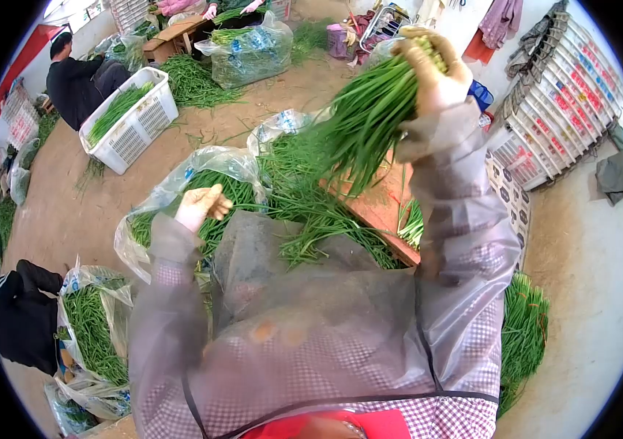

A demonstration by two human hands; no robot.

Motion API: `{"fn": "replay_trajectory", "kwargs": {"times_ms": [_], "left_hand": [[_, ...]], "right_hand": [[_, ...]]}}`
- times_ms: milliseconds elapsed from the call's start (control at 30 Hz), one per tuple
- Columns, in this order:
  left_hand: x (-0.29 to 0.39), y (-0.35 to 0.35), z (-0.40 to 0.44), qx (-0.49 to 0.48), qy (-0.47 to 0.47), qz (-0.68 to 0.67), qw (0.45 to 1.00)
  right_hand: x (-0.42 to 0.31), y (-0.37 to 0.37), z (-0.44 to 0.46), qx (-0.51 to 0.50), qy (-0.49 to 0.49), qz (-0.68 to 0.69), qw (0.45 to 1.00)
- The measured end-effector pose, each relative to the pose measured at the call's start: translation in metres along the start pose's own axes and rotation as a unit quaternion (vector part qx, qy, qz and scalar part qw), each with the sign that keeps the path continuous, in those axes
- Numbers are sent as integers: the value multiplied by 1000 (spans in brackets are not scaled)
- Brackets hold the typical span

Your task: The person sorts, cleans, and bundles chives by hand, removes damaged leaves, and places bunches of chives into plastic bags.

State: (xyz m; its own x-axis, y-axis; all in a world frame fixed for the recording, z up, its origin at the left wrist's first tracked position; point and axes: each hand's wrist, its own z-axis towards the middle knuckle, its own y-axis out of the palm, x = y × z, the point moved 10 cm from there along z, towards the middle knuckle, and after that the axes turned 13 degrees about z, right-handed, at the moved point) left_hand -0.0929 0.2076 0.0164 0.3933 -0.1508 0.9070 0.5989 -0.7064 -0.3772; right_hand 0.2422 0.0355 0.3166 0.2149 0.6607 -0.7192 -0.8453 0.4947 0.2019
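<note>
My right hand (436,72), in a pale glove, is raised at the upper right and closed around a thick bunch of chives (373,117). Their pale stem ends show between my fingers, and the green leaves hang down to the left. My left hand (204,206), gloved too, hovers with loosely bent fingers over a clear plastic bag (152,208) of chives; nothing shows in it. Loose chives (300,190) spread in front of my lap. Beside them, a reddish wooden board (370,212) lies partly beneath the raised bunch.
A white crate (143,132) of chives stands by a seated person (77,84). Another person (22,314) is beside a bagged heap (95,329) at the left. Stacked white crates (560,102) lean at the right wall. Tied chives (523,329) lie at my right.
</note>
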Motion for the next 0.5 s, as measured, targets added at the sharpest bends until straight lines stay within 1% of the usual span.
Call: {"fn": "replay_trajectory", "kwargs": {"times_ms": [33,67,100,133,167,200,233,267,300,333,367,433,467,500], "left_hand": [[21,28,-2,-90,47,-125,987],[47,57,-9,-177,91,-247,948],[76,92,-22,-257,81,-308,913],[104,127,-36,-334,69,-364,867],[116,154,-44,-383,50,-457,801],[107,167,-49,-401,47,-499,767],[97,180,-56,-419,42,-537,731],[70,187,-56,-423,48,-615,664],[72,190,-64,-470,28,-690,550],[72,192,-72,-517,-8,-746,419],[71,194,-81,-560,-49,-772,296],[74,202,-98,-556,-173,-730,357],[80,229,-94,-552,-177,-733,355],[122,208,-106,-660,56,-747,56]], "right_hand": [[-11,22,-13,-40,-44,-26,998],[-28,47,-31,-119,-176,-95,973],[-26,75,-58,-211,-244,-157,933],[19,79,-90,-261,-91,67,959],[65,81,-125,-245,66,291,923],[50,107,-166,-342,-76,124,928],[40,137,-211,-422,-218,-47,879],[37,162,-254,-473,-350,-214,780],[30,169,-268,-484,-339,-190,784],[50,169,-300,-497,-353,-212,764],[65,172,-317,-498,-362,-249,748],[96,172,-349,-565,-380,-300,668],[83,171,-340,-548,-354,-254,714],[86,177,-345,-549,-348,-250,717]]}}
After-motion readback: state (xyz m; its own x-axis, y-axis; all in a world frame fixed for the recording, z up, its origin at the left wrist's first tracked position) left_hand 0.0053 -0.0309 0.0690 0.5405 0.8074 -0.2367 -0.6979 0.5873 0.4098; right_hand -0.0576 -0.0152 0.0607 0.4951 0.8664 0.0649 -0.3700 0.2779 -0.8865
